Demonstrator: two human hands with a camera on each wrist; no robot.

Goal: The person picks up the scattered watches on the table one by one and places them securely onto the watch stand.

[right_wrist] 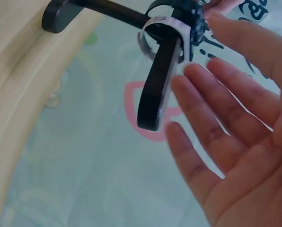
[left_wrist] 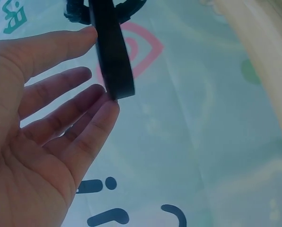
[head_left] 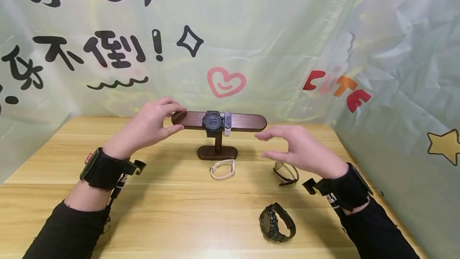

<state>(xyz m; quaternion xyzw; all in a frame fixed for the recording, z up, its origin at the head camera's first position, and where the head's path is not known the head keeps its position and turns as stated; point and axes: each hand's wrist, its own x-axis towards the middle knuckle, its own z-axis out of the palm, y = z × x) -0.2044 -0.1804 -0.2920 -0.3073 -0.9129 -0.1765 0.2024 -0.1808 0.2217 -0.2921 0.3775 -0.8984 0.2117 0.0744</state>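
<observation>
Left fingers (head_left: 175, 107) apparently around stand end (head_left: 181, 119)

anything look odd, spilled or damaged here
Nothing stands out: the stand is upright, bearing a black watch and a lilac band; the white band, slim watch and second black watch lie on the table.

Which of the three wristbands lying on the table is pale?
The pale band in front of the stand's base; the chunky black watch and the thin-strapped watch near the right hand both have dark straps.
</observation>
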